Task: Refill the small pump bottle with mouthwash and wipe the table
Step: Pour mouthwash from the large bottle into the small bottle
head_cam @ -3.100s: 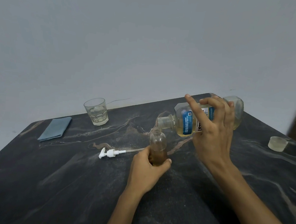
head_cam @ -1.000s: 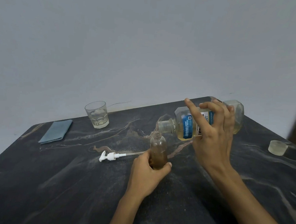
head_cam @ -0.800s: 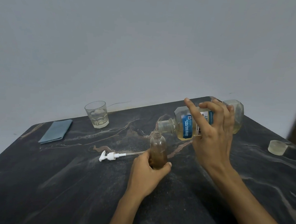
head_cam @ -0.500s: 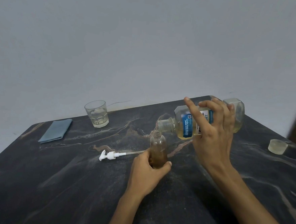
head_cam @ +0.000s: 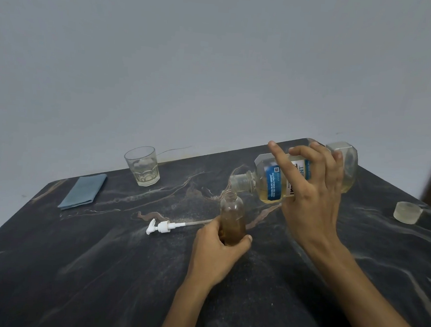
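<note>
Lying beside small bottle [head_cam: 232,219]: pump head [head_cam: 161,227] | cloth [head_cam: 83,191], glass [head_cam: 143,166] behind

**Mouthwash tipped over the small bottle**

The small clear pump bottle [head_cam: 232,219] stands upright on the dark marbled desk [head_cam: 74,268], uncapped and partly filled with amber liquid. The large mouthwash bottle [head_cam: 279,179], pale yellow with a blue label, lies nearly horizontal above it, mouth just over the small neck. The white pump head [head_cam: 161,227] lies on its side to the left; the folded blue cloth [head_cam: 83,191] sits near the far left corner.
</note>
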